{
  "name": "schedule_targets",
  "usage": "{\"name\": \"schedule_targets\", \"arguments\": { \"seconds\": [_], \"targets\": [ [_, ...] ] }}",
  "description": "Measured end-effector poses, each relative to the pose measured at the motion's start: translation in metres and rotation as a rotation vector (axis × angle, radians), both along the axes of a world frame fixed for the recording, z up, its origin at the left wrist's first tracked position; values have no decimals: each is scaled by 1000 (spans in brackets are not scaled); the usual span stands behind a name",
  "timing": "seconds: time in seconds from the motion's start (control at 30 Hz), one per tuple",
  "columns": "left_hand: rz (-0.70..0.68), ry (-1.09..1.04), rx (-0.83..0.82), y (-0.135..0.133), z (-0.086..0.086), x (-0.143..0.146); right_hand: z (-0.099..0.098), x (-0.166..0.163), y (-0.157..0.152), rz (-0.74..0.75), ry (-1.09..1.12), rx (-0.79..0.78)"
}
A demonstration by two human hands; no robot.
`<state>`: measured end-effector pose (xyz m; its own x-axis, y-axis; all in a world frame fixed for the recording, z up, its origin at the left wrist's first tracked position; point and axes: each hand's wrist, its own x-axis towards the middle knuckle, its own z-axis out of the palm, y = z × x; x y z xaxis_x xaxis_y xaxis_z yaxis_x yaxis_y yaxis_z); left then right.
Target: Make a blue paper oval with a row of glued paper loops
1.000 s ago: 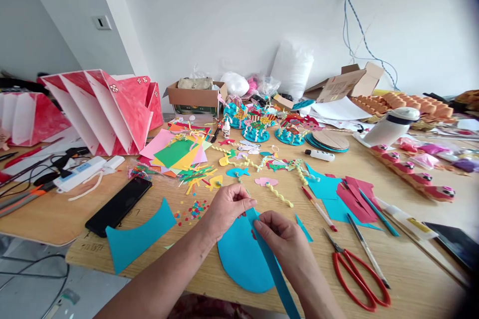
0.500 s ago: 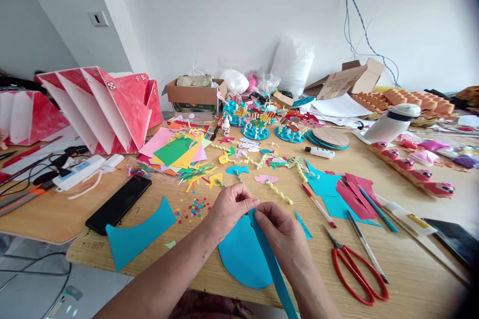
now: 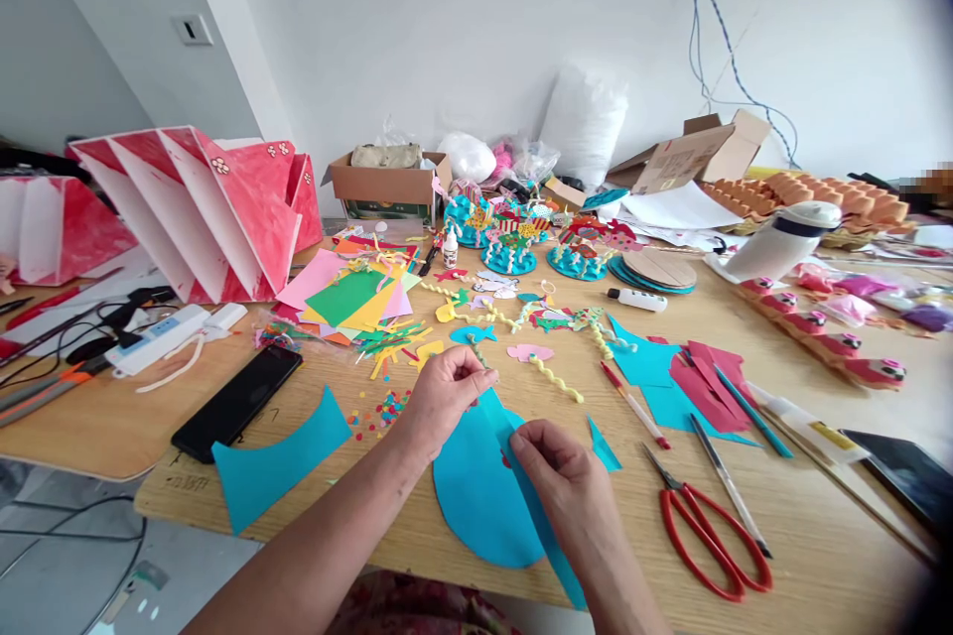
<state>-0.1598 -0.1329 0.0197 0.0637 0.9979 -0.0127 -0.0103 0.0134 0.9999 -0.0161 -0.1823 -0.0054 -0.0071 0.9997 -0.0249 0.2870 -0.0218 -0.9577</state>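
My left hand pinches the top end of a long blue paper strip. My right hand pinches the same strip a little lower. The strip runs down toward the table's near edge. Under both hands a blue paper disc lies flat on the wooden table. A small blue paper scrap lies just right of my right hand.
Red-handled scissors lie to the right, with pencils and red and blue paper offcuts beyond. A curved blue offcut and a black phone lie left. Coloured paper sheets, paper craft models, boxes and a red folded paper fan fill the back.
My left hand has drawn the strip's top end up and away, while my right hand has slid lower along it. The two hands are now farther apart.
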Motion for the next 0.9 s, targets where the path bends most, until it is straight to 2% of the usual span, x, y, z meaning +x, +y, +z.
{"name": "schedule_targets", "arguments": {
  "seconds": [0.2, 0.5, 0.6, 0.77, 0.83, 0.9],
  "targets": [
    [40, -19, 13, 2, 3, -1, -4, 3, -5, -41, -107, 41],
    [59, -10, 27, 8, 0, -9, -5, 8, -7, 68, -88, -49],
    [3, -75, -2, 8, 3, -13, -3, 13, -7, 79, -64, -63],
    [-176, -257, -82, -2, 5, -17, 2, 18, -7, 81, -47, -55],
    [-219, -255, -102, -7, 2, -12, 4, 17, -7, 71, -59, -53],
    [-203, -208, -108, -11, 0, -6, 5, 15, -7, 74, -78, -49]
  ]
}}
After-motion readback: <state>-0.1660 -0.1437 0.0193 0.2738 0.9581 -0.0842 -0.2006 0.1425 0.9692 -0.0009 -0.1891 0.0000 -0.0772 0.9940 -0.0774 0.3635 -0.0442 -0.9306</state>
